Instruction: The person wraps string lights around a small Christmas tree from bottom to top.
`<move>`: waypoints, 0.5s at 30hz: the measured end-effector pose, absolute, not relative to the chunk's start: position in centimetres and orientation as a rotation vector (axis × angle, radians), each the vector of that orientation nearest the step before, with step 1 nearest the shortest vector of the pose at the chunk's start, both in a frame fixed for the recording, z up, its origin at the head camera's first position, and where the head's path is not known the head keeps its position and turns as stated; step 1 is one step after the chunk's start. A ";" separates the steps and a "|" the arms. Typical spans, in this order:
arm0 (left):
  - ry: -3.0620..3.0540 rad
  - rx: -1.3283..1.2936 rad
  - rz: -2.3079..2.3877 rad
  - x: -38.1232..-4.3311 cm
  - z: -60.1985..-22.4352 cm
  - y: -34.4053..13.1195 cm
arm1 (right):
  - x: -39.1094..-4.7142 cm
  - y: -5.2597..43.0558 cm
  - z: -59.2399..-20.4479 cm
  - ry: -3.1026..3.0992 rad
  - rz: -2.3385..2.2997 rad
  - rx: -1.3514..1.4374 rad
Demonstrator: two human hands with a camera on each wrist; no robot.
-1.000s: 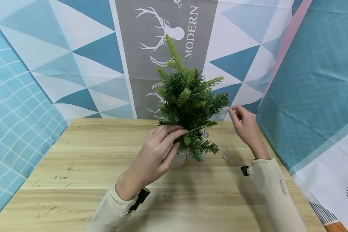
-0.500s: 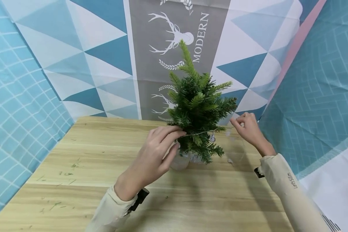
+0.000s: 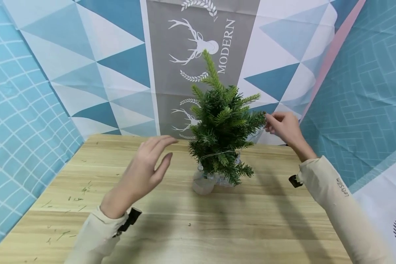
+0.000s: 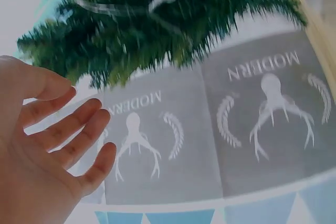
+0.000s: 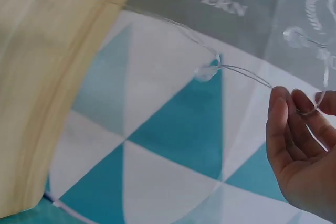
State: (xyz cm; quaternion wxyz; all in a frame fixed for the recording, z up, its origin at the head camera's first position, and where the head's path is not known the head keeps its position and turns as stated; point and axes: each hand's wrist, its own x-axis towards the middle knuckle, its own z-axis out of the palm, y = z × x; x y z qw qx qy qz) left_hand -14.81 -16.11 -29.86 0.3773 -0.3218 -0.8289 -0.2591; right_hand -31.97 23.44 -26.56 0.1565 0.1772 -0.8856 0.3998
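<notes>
Under left hand (image 3: 136, 176) and right hand (image 3: 286, 130), pale wood-grain tabletop (image 3: 171, 234), scattered with green bits (image 3: 84, 189) left of the left one. Beyond both, triangle-patterned cloth (image 3: 118, 47) with grey panel (image 3: 232, 75) — white deer heads (image 3: 202, 46), "MODERN" (image 3: 226, 46) in capitals. Past the right one, teal cloth (image 3: 359, 106); along the right sleeve (image 3: 333, 200), lettering (image 3: 343, 187), seemingly "LetsSlim". Between both — small green tree (image 3: 219, 128). With fingers loosely spread on the left; on the right, pinching a clear-bulbed light string (image 5: 206, 72).

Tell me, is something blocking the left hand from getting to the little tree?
No, nothing visible stands between the left hand and the tree: the head view shows just a gap above the wooden table. The right hand, holding the string of lights, is on the tree's other side.
</notes>
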 end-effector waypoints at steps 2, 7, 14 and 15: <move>-2.131 -0.820 -0.649 -15.2 -29.1 -17.0 | -32.0 23.2 -25.1 -2.528 1.225 0.499; -2.153 -0.830 -0.645 -16.9 -26.6 -18.8 | -32.4 22.2 -21.6 -2.478 1.466 0.539; -2.233 -0.824 -0.610 -19.7 -22.7 -20.2 | -32.4 20.3 -17.2 -2.238 1.909 0.683; -2.246 -0.824 -0.605 -20.2 -22.1 -20.2 | -32.3 20.0 -16.6 -2.225 1.930 0.677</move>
